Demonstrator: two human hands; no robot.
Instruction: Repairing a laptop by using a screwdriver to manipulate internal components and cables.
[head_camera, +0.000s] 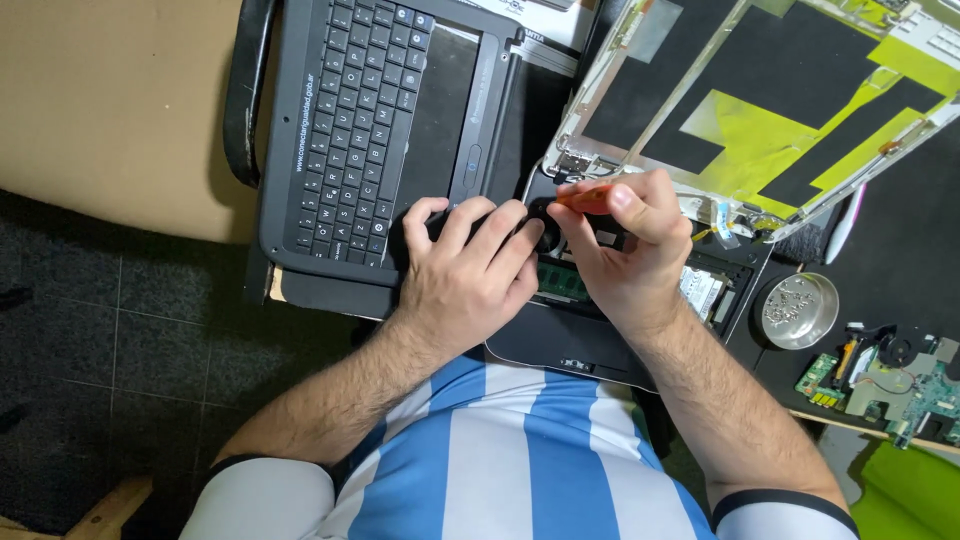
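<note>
1. Looking down, we see our two bare hands close together over an opened laptop base (560, 345) that rests near our body.
2. Our right hand (625, 250) has its fingers closed around an orange screwdriver (585, 197). The thumb and first fingers pinch its handle. We cannot see its tip, because our fingers hide it.
3. Our left hand (470, 275) lies flat on the dark base, just left of the right hand. Its fingers are bent and spread, pressing down on the base. They do not wrap around anything.
4. We can see a green memory board (562, 283) inside the base, just under the place where our hands meet.
5. A keyboard panel (360, 120) lies to the far left of our hands, touching the left fingers' side of the base.
6. A screen lid (760, 110) with black and yellow-green patches lies to the far right, tilted.
7. A small round metal dish (798, 310) sits to the right of the base. It looks like it holds tiny bits, too small to tell.
8. A green circuit board (890, 385) lies at the right edge, well apart from our hands.
</note>
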